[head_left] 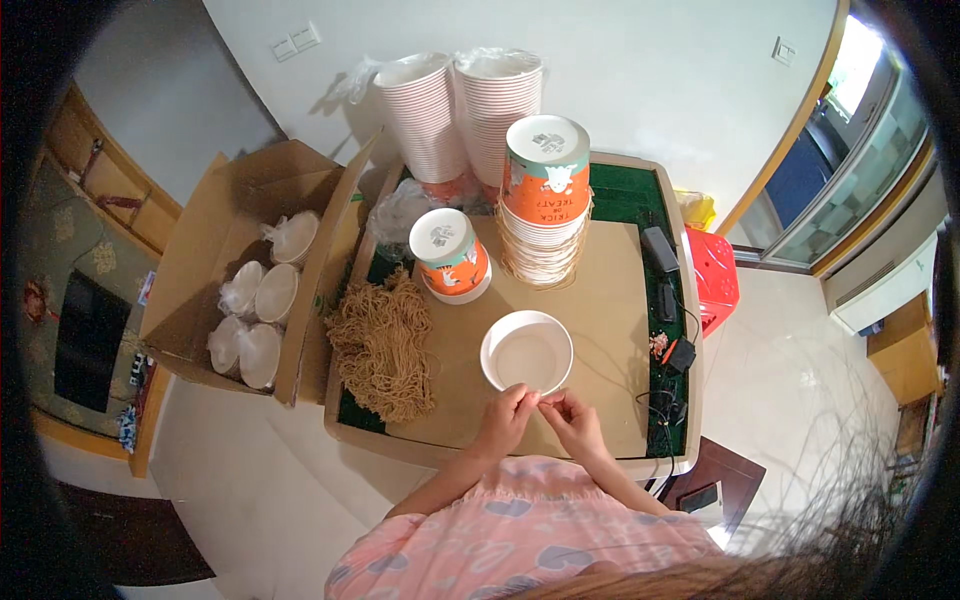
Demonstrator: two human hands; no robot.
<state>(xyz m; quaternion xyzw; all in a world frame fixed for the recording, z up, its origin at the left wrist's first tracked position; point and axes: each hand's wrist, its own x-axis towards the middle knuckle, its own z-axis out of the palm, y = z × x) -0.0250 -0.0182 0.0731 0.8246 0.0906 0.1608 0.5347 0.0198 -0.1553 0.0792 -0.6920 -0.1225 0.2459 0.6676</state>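
Observation:
A white paper bucket (527, 350) stands on the cardboard sheet in front of me with its mouth up. At its near rim my left hand (508, 415) is closed, the fingertips pinched on the edge. My right hand (574, 420) pinches right beside it, but what lies between those fingertips is too small to make out. Left of the bucket lies a heap of tan twine pieces (380, 345). Beyond it, an orange-and-green printed bucket (450, 260) sits upside down. A taller upside-down stack of printed buckets (547, 195) has loops of twine hanging round its lower part.
Two tall stacks of nested white buckets (425, 120) in clear plastic rise by the wall. An open cardboard box (185, 300) with bagged buckets adjoins the table's left. Black adapters and cables (660, 250) line the right edge, near a red stool (712, 278).

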